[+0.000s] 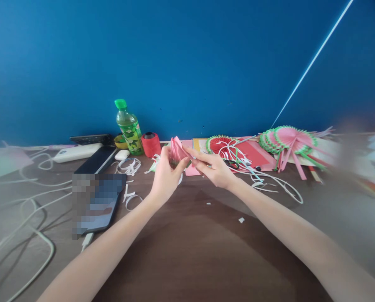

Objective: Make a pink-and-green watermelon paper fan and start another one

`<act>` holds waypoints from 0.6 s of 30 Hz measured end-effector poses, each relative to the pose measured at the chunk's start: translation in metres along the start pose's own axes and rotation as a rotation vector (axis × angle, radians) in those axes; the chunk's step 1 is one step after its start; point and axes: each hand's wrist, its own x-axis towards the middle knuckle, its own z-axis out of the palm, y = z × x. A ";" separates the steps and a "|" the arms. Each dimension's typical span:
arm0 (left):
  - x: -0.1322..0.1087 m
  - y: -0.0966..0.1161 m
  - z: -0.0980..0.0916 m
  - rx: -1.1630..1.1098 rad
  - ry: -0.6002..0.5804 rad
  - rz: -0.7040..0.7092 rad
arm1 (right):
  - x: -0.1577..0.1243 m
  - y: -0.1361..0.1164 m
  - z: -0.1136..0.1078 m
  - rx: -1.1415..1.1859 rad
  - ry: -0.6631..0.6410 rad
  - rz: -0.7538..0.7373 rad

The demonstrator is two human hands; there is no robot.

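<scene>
Both my hands meet over the middle of the table around a piece of folded pink paper [176, 147], which looks pleated and stands upright. My left hand [168, 172] is closed on its left and lower side, thumb in front. The fingers of my right hand [213, 167] pinch its right edge; the fingertips partly cover that edge. Just behind my right hand lie a red pleated paper fan with a green rim [214, 144] and sheets of red and pink paper [258, 155]. White paper strips [237, 147] spread over them.
Finished-looking pink and green paper fans [289, 140] lie at right. A green-capped bottle [129, 130] and a red roll [151, 145] stand by the blue wall. At left are a phone [107, 201], white cables [45, 235] and a white power bank [77, 152]. Paper scraps [241, 219] dot the table [187, 260].
</scene>
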 end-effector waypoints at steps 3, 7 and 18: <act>0.001 -0.001 0.000 -0.015 0.002 -0.003 | 0.000 -0.001 -0.001 -0.007 0.008 -0.002; 0.001 -0.001 0.000 -0.051 0.005 -0.004 | -0.001 -0.001 0.001 0.013 0.005 0.023; 0.002 -0.002 0.001 -0.120 -0.037 -0.009 | -0.001 0.000 0.002 0.034 -0.016 0.021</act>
